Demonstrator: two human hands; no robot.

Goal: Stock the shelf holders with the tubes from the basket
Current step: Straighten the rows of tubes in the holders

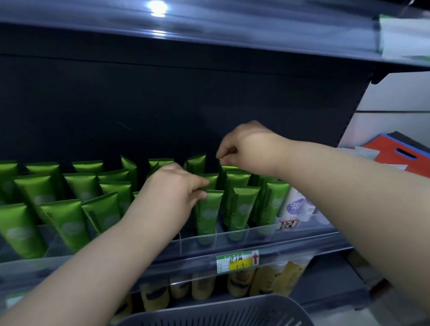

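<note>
Several green tubes stand cap-down in rows inside clear shelf holders on the middle shelf. My left hand reaches into the rows and pinches the top edge of a green tube in the front row. My right hand hovers higher and further back, its fingers curled and pinching the flat top of a rear green tube. The grey slotted basket sits low in the view below the shelf; no tubes show in the part I see.
Yellow tubes fill the shelf below, behind a price tag. White and purple tubes stand right of the green ones. A glossy upper shelf overhangs. Red and blue items lie at the far right.
</note>
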